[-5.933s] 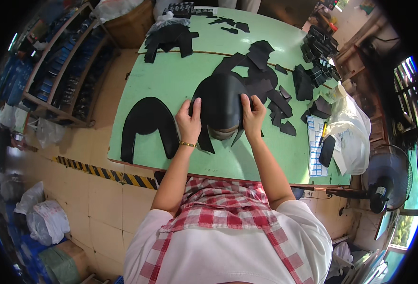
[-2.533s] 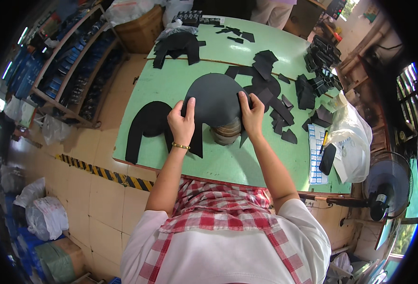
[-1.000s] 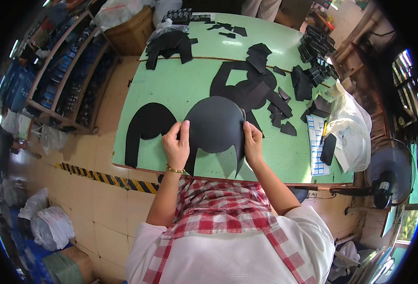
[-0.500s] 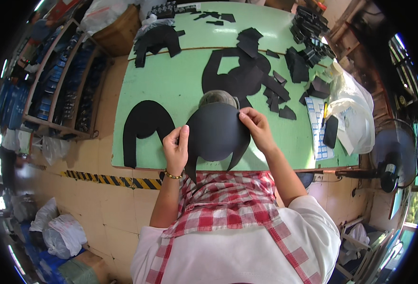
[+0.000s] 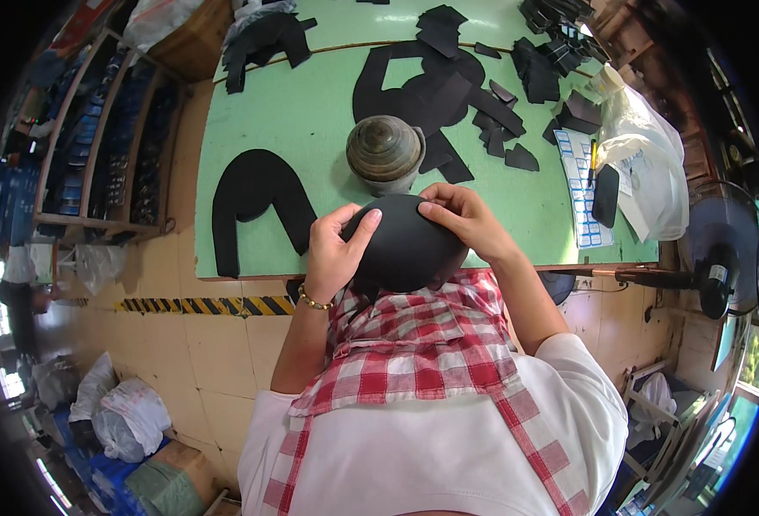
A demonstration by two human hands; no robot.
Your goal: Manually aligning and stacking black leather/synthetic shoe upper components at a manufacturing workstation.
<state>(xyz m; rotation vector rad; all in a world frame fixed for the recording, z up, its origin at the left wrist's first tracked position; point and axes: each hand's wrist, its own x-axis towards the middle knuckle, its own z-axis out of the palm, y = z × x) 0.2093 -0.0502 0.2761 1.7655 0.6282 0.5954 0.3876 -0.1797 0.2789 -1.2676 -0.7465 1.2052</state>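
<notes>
Fingers of both hands are bent around the upper rim of a smooth, bowed black panel. It is gripped by the left hand at its left side, thumb laid on the face; by the right hand near the top, thumb likewise pressed on. Panel held at the near edge of the green table, its lower part seen against a red-and-white checked apron. A beaded bracelet is worn on the left wrist.

Just beyond the panel, a rounded grey-brown block is stood on the table; whether the two are touching cannot be told. Near left corner occupied by a black arch-shaped piece, legs pointed to the near edge. Beyond the block, dark cut pieces are overlapped, with smaller scraps scattered to their right.

Toward the near right corner, a blue-gridded sheet is partly covered by a flat black object; beside them, along the right edge, a translucent plastic bag is heaped.
</notes>
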